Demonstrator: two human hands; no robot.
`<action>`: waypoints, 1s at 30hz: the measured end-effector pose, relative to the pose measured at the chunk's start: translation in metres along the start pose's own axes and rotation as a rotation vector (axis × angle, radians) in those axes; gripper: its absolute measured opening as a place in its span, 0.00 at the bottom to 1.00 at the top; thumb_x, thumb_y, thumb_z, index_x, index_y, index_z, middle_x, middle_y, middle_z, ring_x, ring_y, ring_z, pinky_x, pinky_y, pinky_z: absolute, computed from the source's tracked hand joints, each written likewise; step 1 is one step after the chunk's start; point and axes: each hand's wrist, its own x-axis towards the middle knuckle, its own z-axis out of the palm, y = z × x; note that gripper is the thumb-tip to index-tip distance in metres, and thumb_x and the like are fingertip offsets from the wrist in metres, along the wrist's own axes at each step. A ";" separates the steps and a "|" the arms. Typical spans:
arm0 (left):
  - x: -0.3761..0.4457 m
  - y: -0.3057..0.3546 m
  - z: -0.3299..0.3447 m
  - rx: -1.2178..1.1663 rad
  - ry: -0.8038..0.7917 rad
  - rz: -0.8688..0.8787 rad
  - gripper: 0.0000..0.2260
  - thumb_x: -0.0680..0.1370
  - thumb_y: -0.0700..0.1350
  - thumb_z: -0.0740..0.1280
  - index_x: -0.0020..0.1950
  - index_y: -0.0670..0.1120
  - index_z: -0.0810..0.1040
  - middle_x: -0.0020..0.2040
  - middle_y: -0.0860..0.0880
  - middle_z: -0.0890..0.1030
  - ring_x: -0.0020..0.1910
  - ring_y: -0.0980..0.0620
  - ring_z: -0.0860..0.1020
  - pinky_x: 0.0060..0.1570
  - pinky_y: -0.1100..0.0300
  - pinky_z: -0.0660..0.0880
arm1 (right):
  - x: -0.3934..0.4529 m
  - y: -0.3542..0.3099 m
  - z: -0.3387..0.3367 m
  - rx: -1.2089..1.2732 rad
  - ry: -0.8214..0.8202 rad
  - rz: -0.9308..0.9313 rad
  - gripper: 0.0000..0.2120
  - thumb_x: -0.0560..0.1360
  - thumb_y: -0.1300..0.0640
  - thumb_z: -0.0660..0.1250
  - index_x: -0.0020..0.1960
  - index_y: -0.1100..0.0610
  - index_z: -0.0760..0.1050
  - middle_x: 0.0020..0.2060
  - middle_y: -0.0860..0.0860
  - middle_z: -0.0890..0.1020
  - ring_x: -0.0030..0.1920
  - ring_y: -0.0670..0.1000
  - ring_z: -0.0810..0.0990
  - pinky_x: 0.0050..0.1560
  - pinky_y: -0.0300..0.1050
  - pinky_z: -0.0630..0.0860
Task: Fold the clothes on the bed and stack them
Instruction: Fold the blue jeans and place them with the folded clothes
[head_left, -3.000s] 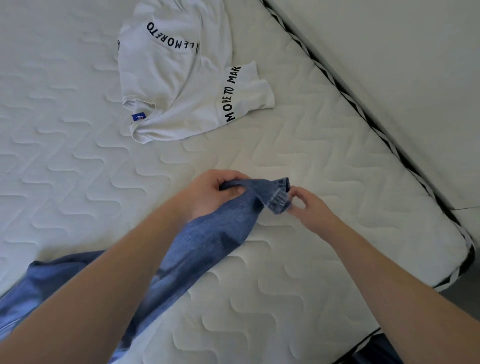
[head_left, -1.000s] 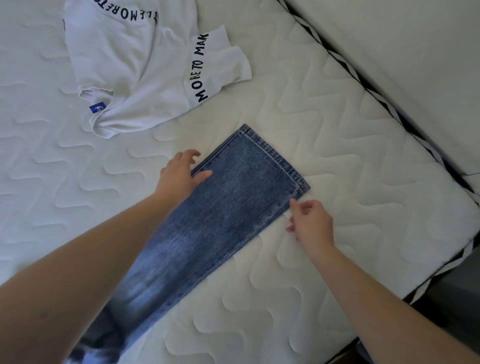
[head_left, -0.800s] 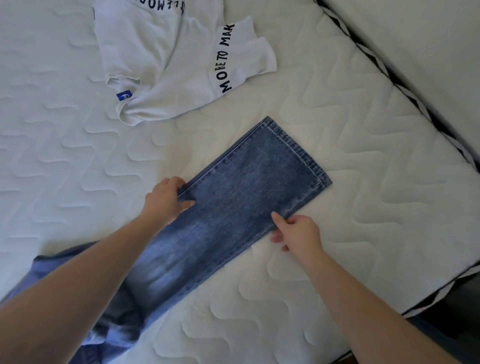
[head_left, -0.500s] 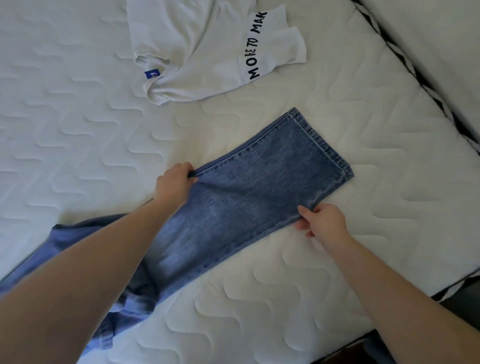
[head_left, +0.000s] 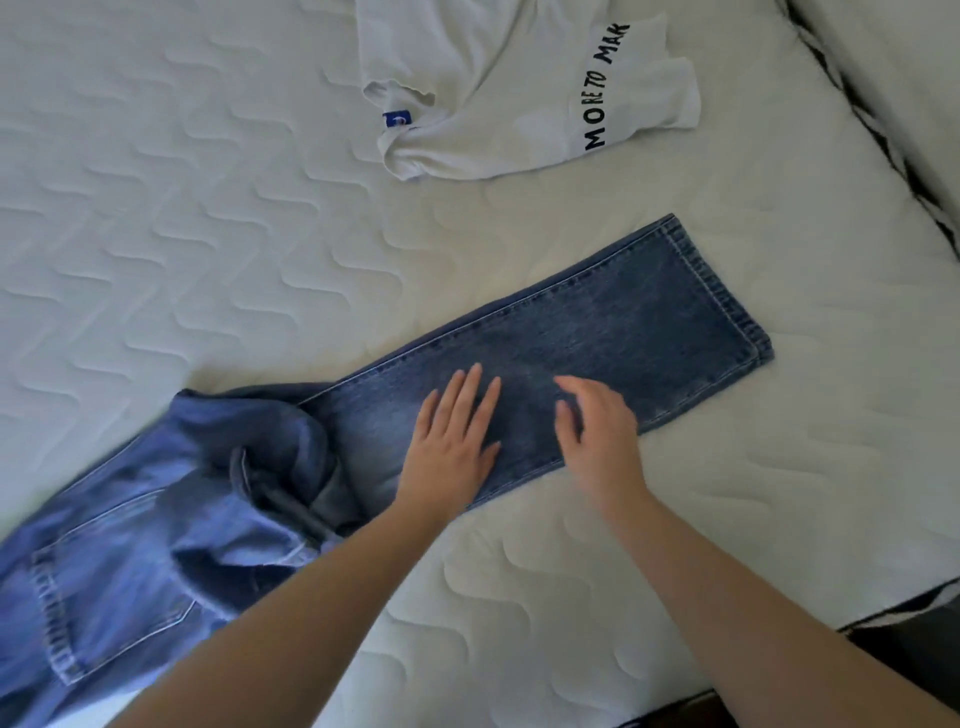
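Left hand (head_left: 451, 441) lies flat, palm down, fingers spread, on the leg of the jeans (head_left: 571, 353). Right hand (head_left: 597, 431) is just beside it over the same leg, fingers loosely open; motion-blurred, so cannot tell whether it presses the denim or hovers above it. Neither hand grips anything. Both forearms run off the bottom edge. The jeans lie on the mattress (head_left: 208, 208), leg stretched flat toward the upper right, hem end square and smooth. The waist end at lower left is bunched and twisted, a back pocket showing; it is cut off by the left edge and partly covered by the left forearm. Whether a second leg lies under the flat one cannot be told. A white T-shirt (head_left: 498, 104) lies crumpled well apart at top, cut off by the frame, its black lettering only partly readable. Half a second ago each hand pinched an edge of the leg, left at the far seam, right at the near one; now both have let go and sit on top of the cloth, closer together.
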 end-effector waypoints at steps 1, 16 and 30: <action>-0.010 0.001 0.004 -0.008 -0.017 -0.031 0.35 0.79 0.55 0.64 0.80 0.45 0.53 0.80 0.43 0.53 0.79 0.44 0.54 0.74 0.43 0.59 | 0.002 -0.006 0.010 -0.015 -0.060 -0.091 0.15 0.80 0.59 0.63 0.66 0.57 0.75 0.62 0.52 0.79 0.63 0.54 0.76 0.64 0.52 0.71; -0.081 -0.029 0.025 -0.156 -0.363 -0.478 0.47 0.67 0.79 0.43 0.75 0.57 0.27 0.76 0.49 0.26 0.77 0.45 0.32 0.70 0.31 0.48 | 0.060 0.051 0.023 -0.672 -0.516 -0.107 0.50 0.63 0.16 0.39 0.76 0.40 0.30 0.78 0.47 0.34 0.78 0.51 0.36 0.74 0.64 0.40; -0.073 -0.043 -0.008 -0.094 -0.360 -0.389 0.29 0.82 0.60 0.52 0.80 0.55 0.48 0.80 0.45 0.50 0.78 0.44 0.52 0.71 0.45 0.59 | 0.019 0.073 -0.004 -0.713 -0.407 -0.002 0.36 0.78 0.31 0.39 0.80 0.48 0.40 0.80 0.51 0.45 0.79 0.54 0.46 0.76 0.57 0.46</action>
